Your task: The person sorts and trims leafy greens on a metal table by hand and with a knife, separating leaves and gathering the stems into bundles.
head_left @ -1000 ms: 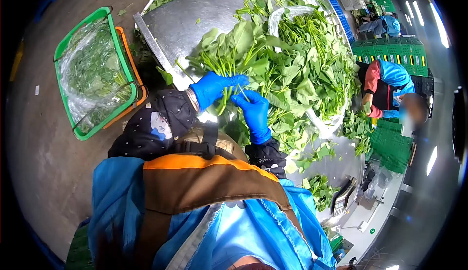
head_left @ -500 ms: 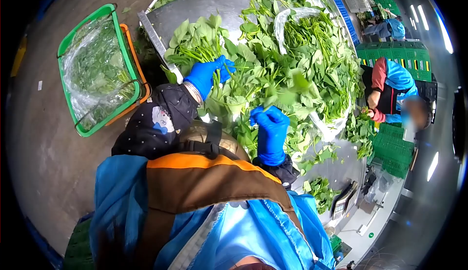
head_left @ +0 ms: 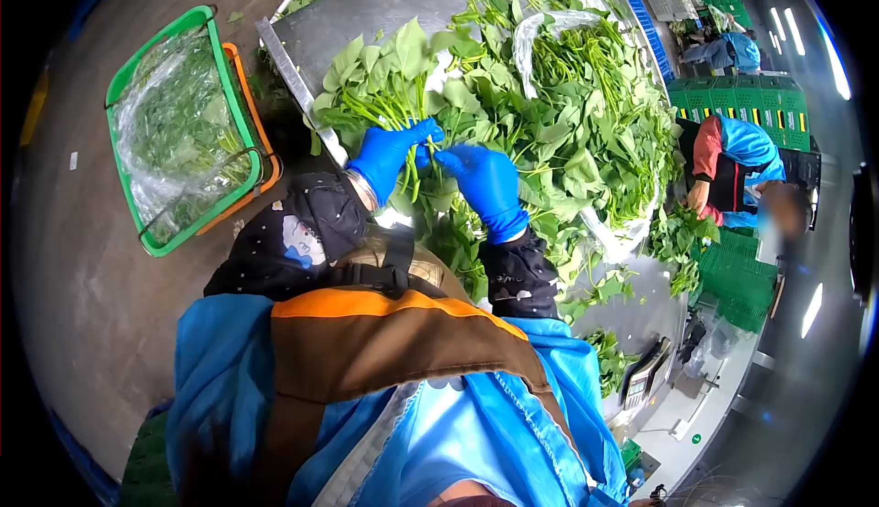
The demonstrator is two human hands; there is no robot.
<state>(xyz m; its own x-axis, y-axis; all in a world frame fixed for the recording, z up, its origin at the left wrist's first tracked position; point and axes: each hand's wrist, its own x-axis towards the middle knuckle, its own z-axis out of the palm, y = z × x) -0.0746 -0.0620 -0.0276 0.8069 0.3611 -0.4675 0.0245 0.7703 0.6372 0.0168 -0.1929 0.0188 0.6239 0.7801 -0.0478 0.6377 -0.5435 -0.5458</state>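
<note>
Curling its fingers round a bright-green bunch of slender leafy stems (head_left: 388, 104), left of the head view's upper centre, the blue-gloved left hand (head_left: 389, 155) gripped; the blue-gloved right hand (head_left: 485, 183) held its fingers close beside, any pinch unclear. Light, even pressure seemed best. The bunch's long axis ran near-vertical, leaves up-frame.

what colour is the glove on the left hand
The glove on the left hand is blue, seen best in the head view.

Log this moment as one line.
left hand: gripping leafy bunch | right hand: close beside left hand | greens pile: on metal table
</note>
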